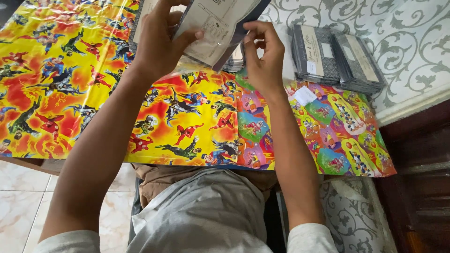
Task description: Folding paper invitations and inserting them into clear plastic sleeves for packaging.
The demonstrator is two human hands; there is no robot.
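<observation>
- My left hand (pixel 157 44) is closed around a flat clear-wrapped packet (pixel 213 23), thumb pressed across its pale face and fingers behind it, holding it up above the table's far side.
- My right hand (pixel 265 58) pinches the packet's dark lower edge between thumb and fingertips; the other fingers curl loosely.
- To do this well, I judge I should keep the left grip firm and flat so the plastic does not buckle, and let the right fingers work only at the edge, pulling gently rather than tearing.
- The packet looks like a sleeve holding a dark folded item with a printed white card; whether its flap is open, I cannot tell.
- Below my hands lies yellow superhero gift wrap (pixel 70 70), with a second cartoon-print sheet (pixel 337 136) overlapping to its right.
- Two stacks of similar dark packets (pixel 335 58) sit just beyond on the grey patterned cloth (pixel 412 47).
</observation>
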